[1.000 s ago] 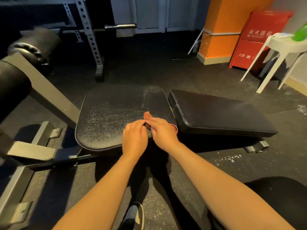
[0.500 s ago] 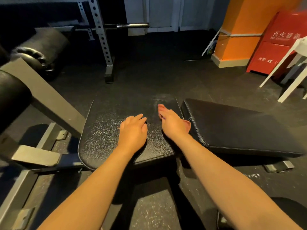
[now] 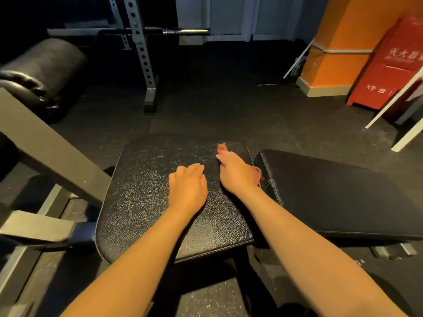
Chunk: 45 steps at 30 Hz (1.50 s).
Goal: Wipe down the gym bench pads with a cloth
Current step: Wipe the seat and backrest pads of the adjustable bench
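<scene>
— Resting on the seat pad (image 3: 146, 202), our left hand (image 3: 187, 191) lies curled, grasping nothing we see.
— Our right hand (image 3: 238, 173) clutches the pink cloth (image 3: 221, 147) near the pad's far right corner.

1. 2 bare forearms reaching forward from the bottom edge, roughly parallel, well apart.
2. Left hand (image 3: 187, 188) palm down, fingers curled under in a loose fist, knuckles forward.
3. Right hand (image 3: 237, 172) further forward, palm down, fingers closed over something pinkish showing at fingertips and beside the wrist.
4. Hands near, not touching.
</scene>
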Each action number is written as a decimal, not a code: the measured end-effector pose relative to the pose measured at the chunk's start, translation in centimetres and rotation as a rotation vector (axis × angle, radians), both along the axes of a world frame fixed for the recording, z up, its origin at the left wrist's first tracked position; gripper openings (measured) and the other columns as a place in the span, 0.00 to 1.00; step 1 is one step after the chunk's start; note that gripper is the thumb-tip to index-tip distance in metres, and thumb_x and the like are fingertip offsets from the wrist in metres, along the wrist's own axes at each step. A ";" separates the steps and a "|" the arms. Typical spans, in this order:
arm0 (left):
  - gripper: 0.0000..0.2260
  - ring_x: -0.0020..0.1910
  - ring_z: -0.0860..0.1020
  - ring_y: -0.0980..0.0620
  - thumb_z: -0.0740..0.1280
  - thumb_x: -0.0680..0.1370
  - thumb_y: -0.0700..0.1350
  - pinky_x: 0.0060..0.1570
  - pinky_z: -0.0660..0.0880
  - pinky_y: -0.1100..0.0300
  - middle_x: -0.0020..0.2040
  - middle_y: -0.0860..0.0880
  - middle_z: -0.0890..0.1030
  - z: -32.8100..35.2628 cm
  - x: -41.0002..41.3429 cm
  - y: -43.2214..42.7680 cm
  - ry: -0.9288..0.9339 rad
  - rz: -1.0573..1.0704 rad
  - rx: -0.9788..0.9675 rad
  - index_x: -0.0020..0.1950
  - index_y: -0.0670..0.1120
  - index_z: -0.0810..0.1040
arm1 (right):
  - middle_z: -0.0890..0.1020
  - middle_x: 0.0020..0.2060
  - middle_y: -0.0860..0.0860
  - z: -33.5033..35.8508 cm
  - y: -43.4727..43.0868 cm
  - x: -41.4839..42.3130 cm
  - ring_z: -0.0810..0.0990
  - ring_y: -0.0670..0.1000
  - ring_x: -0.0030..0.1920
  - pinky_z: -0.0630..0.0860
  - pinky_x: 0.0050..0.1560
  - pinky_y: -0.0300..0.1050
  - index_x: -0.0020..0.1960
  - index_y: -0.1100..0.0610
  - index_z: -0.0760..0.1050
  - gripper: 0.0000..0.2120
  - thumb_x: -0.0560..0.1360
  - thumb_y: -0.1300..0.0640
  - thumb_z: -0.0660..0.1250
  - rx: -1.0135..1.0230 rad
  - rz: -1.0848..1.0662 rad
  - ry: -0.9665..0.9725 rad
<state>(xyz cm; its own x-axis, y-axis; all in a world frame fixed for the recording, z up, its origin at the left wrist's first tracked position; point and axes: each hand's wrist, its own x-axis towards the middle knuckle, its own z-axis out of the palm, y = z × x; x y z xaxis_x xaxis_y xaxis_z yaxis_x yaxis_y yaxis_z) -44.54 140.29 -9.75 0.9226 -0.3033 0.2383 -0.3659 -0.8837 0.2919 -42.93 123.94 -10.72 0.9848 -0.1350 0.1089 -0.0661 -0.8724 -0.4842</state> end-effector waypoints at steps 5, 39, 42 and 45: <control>0.07 0.51 0.72 0.45 0.57 0.82 0.44 0.45 0.60 0.52 0.54 0.53 0.79 0.9 3.1 -1.7 -0.010 -0.017 -0.006 0.51 0.49 0.75 | 0.75 0.66 0.47 -0.1 -0.6 2.8 0.73 0.54 0.67 0.72 0.63 0.53 0.69 0.43 0.70 0.23 0.79 0.60 0.54 -0.024 0.094 0.000; 0.16 0.64 0.75 0.45 0.59 0.83 0.50 0.63 0.71 0.48 0.66 0.48 0.78 0.1 0.7 -3.7 0.020 -0.170 -0.023 0.66 0.46 0.78 | 0.78 0.54 0.47 -1.8 -4.5 -4.3 0.77 0.52 0.55 0.78 0.45 0.52 0.75 0.42 0.62 0.28 0.76 0.57 0.50 0.024 -0.228 -0.100; 0.17 0.64 0.73 0.45 0.61 0.82 0.52 0.61 0.71 0.49 0.69 0.50 0.77 -0.5 -2.5 -2.4 -0.027 -0.192 0.019 0.68 0.48 0.79 | 0.76 0.53 0.47 -1.3 -2.6 -7.4 0.76 0.51 0.51 0.76 0.43 0.51 0.77 0.45 0.59 0.28 0.78 0.58 0.54 0.021 -0.328 -0.100; 0.15 0.57 0.73 0.47 0.62 0.80 0.50 0.54 0.70 0.51 0.63 0.53 0.79 -0.6 -4.7 -1.5 -0.059 -0.173 0.001 0.65 0.52 0.79 | 0.76 0.62 0.40 -1.0 1.0 -9.8 0.74 0.46 0.62 0.78 0.52 0.52 0.78 0.42 0.57 0.29 0.78 0.55 0.56 -0.121 -0.142 -0.175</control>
